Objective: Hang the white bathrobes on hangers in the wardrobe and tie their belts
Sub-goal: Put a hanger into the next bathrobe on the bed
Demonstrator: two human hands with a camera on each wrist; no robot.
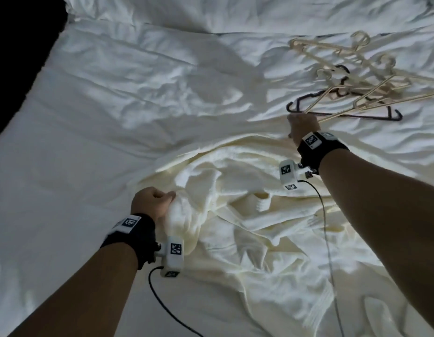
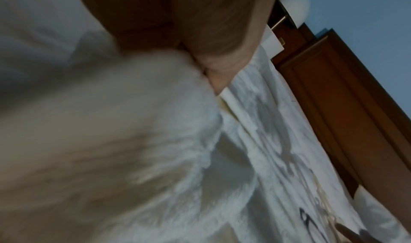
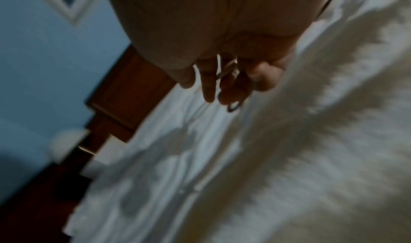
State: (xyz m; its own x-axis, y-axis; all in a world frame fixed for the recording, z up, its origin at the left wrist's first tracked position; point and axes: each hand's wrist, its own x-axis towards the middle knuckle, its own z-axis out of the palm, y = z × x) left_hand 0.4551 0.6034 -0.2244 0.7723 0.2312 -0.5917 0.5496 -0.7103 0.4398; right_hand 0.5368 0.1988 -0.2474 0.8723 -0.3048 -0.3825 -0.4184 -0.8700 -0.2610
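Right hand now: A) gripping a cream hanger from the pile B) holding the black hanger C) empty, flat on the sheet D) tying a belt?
A: the right hand has its fingers curled round a cream hanger at the pile's near edge; the black hanger lies underneath.

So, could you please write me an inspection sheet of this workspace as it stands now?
Surface: bed with a creased white sheet.
Job's things: bathrobe crumpled on the bed, not on a hanger; cream hangers in a tangled pile, far right.
Clutter: black hanger under the cream ones.
Grippers: left hand grips a bunch of the bathrobe; right hand grips the end of a cream hanger.
Cables: black cable from the left wrist camera, another from the right, trailing over the bathrobe.
Surroundings: wooden headboard, blue wall, pillows; no wardrobe seen.
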